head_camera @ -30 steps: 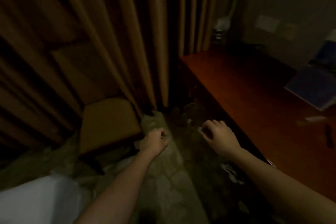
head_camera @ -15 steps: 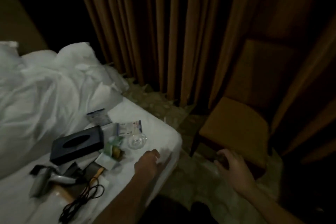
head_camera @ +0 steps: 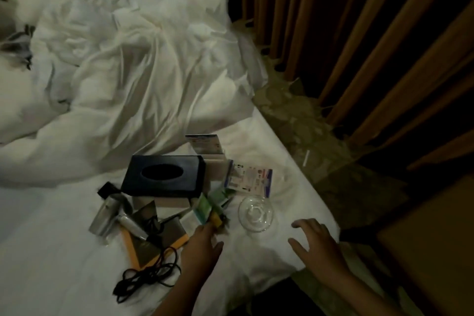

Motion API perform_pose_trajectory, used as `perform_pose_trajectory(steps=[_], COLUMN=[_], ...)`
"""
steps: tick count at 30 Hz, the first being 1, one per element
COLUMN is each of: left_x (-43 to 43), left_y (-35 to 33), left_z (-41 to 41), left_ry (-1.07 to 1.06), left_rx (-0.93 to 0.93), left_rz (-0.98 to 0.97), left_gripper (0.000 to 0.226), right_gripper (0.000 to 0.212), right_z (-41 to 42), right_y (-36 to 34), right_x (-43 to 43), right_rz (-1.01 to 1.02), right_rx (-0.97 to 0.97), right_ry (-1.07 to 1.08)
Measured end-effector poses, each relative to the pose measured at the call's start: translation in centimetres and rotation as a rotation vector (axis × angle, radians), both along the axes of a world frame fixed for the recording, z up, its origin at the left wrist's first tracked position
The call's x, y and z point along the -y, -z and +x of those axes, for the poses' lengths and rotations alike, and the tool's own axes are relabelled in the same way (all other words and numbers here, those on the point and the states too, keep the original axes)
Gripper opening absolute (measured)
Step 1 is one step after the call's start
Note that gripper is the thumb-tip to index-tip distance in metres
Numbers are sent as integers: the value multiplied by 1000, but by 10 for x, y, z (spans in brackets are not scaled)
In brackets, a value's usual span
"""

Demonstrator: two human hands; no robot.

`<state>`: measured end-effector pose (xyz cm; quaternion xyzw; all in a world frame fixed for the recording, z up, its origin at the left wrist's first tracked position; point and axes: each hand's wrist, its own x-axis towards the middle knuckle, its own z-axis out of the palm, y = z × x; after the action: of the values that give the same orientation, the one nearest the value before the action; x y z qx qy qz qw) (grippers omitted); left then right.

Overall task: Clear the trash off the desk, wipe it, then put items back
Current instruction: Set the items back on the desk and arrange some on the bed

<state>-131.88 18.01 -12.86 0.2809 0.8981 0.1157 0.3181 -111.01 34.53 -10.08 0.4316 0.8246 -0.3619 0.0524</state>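
Note:
Desk items lie piled on the white bed (head_camera: 64, 251): a dark tissue box (head_camera: 164, 176), a silver hair dryer (head_camera: 109, 214) with a black cord (head_camera: 146, 277), a clear glass dish (head_camera: 255, 213), printed cards (head_camera: 250, 178), green and yellow packets (head_camera: 211, 209) and an orange-edged folder (head_camera: 151, 246). My left hand (head_camera: 202, 244) reaches over the bed with its fingertips at the packets, holding nothing that I can see. My right hand (head_camera: 316, 246) hovers open above the bed's corner, to the right of the dish.
A crumpled white duvet (head_camera: 143, 64) and pillows fill the far side of the bed. Brown curtains (head_camera: 359, 33) hang on the right above patterned carpet (head_camera: 302, 120). A chair seat (head_camera: 431, 251) stands at the right edge, close to the bed corner.
The view has swung left from the desk and chair to the bed. Both hands have moved over the bed's corner, the left one up to the packets.

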Motion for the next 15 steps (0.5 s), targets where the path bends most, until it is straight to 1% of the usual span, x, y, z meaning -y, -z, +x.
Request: perform_pose_trajectory(steps=[4,6,8,12,15], left_x=[-23,-20,-11,6,20], left_y=[24,36,50,73,87], left_z=[-37,-51,-67,-94,-106], left_ry=[-79,-160,-195,-265,-327], left_rx=[-30,-20,-49,-65,-56], left_rz=[40,30,18,-20,9], left_gripper=[39,44,44,31,23], right_gripper=[29,30,32,33,40], right_z=[-56,-78,-101,-147,-182], right_y=[27,40,52,78,102], right_x=[-24,-24,-20,-4,19], right_rz=[-59,-116,-153,-190,-247], right_rx=[58,84,83,49,-2], right_ry=[-72,-113,-121,-115,-94])
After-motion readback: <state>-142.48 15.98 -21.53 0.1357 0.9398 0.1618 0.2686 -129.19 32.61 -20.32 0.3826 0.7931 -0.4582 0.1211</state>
